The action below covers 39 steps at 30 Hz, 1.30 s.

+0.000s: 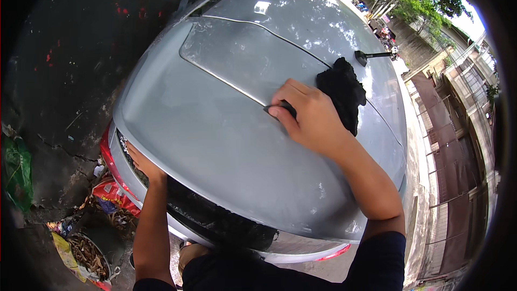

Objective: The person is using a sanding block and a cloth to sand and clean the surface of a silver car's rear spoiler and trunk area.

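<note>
The small dark pad (289, 109) sits on the silver car (237, 134), roughly midway across its rear bodywork, pinched in the person's right hand (311, 114) between the thumb and the curled fingers. The grasp is narrow, and the fingers cover part of the pad, so its full outline cannot be told. What shows of its long axis runs across the view, with the thin end pointing left, away from the palm. That end lies at or very near the seam (226, 83), which slopes from there toward the upper left; whether the two touch is too small to tell. The right hand is plainly the nearer one. The left hand (145, 164) is well apart, low on the left at the car's rear edge near a red tail lamp (111, 164), fingers stretched out and partly hidden; whether it grips anything cannot be told. A bunched black cloth (343, 91) lies on the car just beyond the right hand, to its right.
</note>
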Each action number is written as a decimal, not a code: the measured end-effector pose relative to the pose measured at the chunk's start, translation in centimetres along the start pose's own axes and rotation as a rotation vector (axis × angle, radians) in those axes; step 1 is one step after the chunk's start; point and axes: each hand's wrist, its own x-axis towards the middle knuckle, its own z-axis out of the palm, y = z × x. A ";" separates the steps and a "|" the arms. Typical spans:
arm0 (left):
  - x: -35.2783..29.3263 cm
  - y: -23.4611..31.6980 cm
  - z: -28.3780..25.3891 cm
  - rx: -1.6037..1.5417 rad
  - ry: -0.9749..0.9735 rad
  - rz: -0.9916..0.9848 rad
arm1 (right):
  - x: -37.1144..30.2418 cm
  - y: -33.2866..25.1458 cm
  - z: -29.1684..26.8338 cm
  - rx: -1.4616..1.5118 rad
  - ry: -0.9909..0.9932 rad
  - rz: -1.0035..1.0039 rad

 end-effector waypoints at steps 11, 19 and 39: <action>0.2 0.5 -0.2 -0.038 -0.020 0.025 | 1.4 0.7 0.4 0.053 -0.006 -0.094; 0.0 1.1 -0.7 0.002 -0.034 0.024 | -0.4 0.6 -0.5 0.013 -0.044 -0.064; -1.2 4.2 -1.4 -0.038 0.021 -0.042 | -0.1 1.0 -0.6 -0.005 -0.080 -0.097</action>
